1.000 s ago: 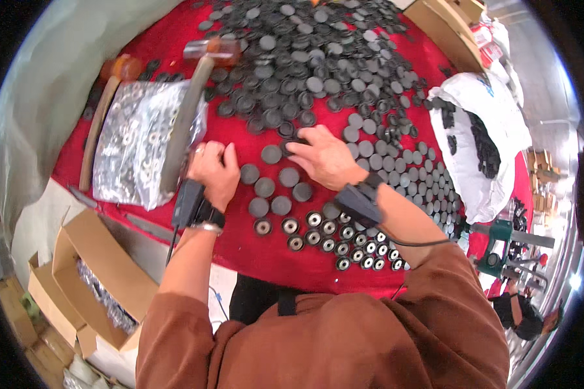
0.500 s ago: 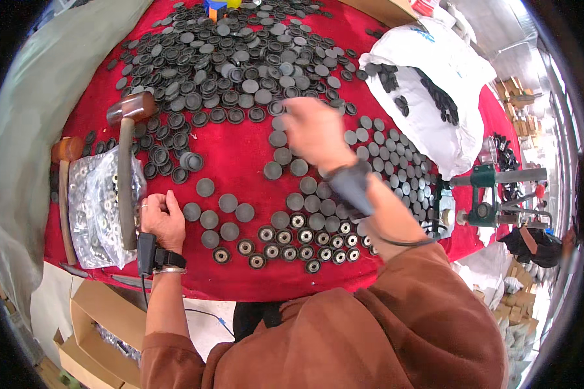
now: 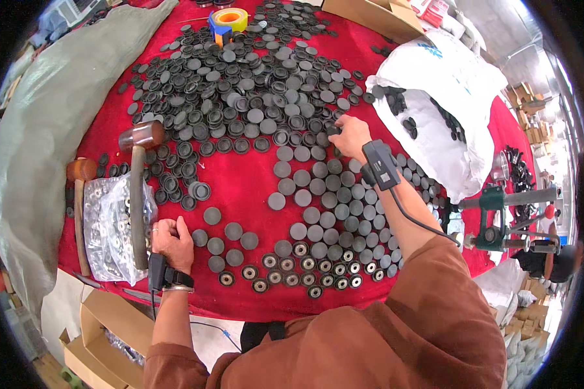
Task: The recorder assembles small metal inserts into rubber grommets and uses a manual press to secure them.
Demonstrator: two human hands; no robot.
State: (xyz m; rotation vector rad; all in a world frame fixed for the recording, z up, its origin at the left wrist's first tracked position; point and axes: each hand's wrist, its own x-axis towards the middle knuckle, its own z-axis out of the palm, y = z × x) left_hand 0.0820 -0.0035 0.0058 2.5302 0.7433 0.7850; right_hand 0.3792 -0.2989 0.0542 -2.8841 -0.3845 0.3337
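Note:
My right hand [image 3: 352,137] is at the right edge of the big heap of black round caps [image 3: 240,84], thumb and fingers closed on a black cap [image 3: 333,130]. Below it lie rows of black caps, smooth side up [image 3: 334,194]. Nearer to me sit several caps with metal ring-shaped inserts [image 3: 292,279]. My left hand [image 3: 173,245] rests on the red cloth, fingers curled; whatever is inside them, if anything, is hidden. Just left of it lies a mallet [image 3: 138,194] across a clear bag of metal parts [image 3: 107,227]. A small group of caps [image 3: 232,231] lies right of this hand.
A white sack [image 3: 435,84] with black pieces stands at the right, beyond a green metal press [image 3: 493,217]. A second mallet [image 3: 81,214] lies far left. Yellow tape [image 3: 230,19] is at the back. An open cardboard box [image 3: 120,324] stands below the table edge.
My right hand has moved right, from above the cap rows to the heap's right edge, and its fingers are now on a cap. My left hand stays beside the mallet. The view has shifted slightly.

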